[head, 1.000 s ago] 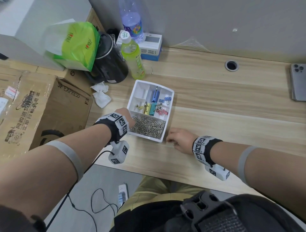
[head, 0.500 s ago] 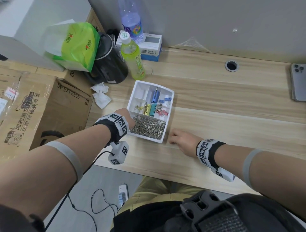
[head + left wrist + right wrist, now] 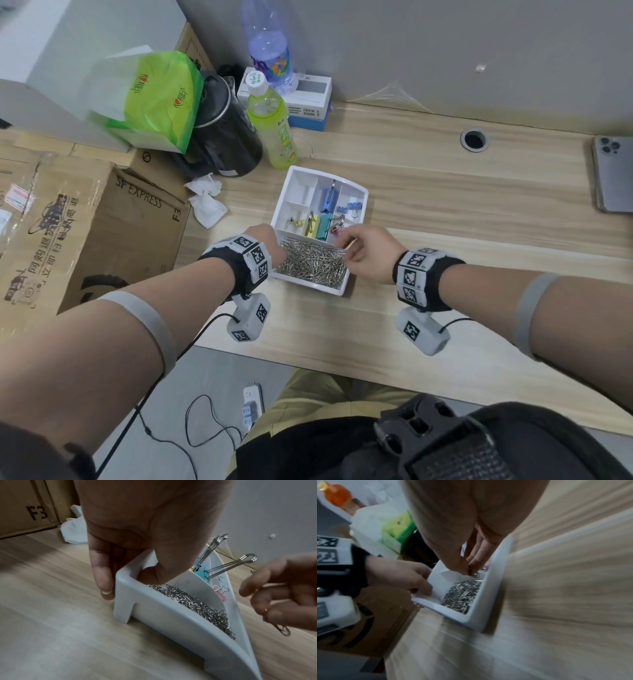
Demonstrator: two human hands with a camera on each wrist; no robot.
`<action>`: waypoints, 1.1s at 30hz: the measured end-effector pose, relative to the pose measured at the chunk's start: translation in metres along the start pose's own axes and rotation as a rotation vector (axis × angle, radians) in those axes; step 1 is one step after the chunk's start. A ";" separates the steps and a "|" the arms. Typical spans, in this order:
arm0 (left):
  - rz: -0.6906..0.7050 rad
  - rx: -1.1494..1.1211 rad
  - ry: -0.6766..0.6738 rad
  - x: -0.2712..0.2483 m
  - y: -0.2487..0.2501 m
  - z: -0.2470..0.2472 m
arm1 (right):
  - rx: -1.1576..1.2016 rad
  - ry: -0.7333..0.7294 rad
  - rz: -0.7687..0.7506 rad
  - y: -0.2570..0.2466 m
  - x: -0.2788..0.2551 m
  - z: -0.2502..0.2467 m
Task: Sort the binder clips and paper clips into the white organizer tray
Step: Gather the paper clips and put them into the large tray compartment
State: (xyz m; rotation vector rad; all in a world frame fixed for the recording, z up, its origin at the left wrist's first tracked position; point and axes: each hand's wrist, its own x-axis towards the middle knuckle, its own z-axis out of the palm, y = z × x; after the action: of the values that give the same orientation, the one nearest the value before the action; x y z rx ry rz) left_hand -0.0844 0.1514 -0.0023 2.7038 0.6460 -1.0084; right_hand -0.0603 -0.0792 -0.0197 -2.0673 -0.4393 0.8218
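The white organizer tray (image 3: 310, 283) sits on the wooden desk. Its near compartment holds a heap of silver paper clips (image 3: 310, 262). The compartments behind hold a blue binder clip (image 3: 329, 202) and yellow and teal binder clips (image 3: 317, 229). My left hand (image 3: 270, 240) grips the tray's near left corner, thumb inside the wall and fingers outside (image 3: 127, 584). My right hand (image 3: 344, 240) hovers over the tray's right side and pinches a paper clip (image 3: 283, 630) between thumb and fingers (image 3: 469, 568), just above the heap.
Behind the tray stand a green drink bottle (image 3: 270, 126), a black kettle (image 3: 219, 137) and a green tissue pack (image 3: 154, 99). Crumpled tissue (image 3: 205, 202) lies left of the tray, beside a cardboard box (image 3: 85, 226). A phone (image 3: 613, 178) lies far right.
My right hand has left the desk beside the tray and moved up and left over the tray, carrying a paper clip. My left hand has stayed on the tray's corner.
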 end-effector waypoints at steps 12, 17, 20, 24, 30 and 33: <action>0.148 0.038 -0.029 0.006 0.028 -0.008 | -0.147 0.004 -0.032 0.009 -0.008 -0.016; 0.273 0.077 0.002 0.014 0.050 -0.013 | -0.275 0.287 0.043 0.042 -0.030 -0.075; 0.317 0.081 0.019 0.020 0.066 -0.015 | -0.341 0.379 0.102 0.068 -0.038 -0.104; 0.340 -0.067 0.143 0.025 0.086 -0.016 | -0.343 0.455 0.257 0.098 -0.041 -0.130; 0.199 -0.449 0.265 0.024 0.107 -0.018 | -0.346 0.417 0.406 0.116 -0.045 -0.137; 0.099 -0.384 0.055 0.014 0.113 -0.017 | -0.316 0.454 0.416 0.117 -0.044 -0.139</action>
State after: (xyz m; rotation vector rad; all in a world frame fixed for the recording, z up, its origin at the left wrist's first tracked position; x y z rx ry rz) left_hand -0.0134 0.0613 0.0038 2.4053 0.6339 -0.7044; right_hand 0.0055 -0.2535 -0.0378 -2.6010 0.1275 0.5034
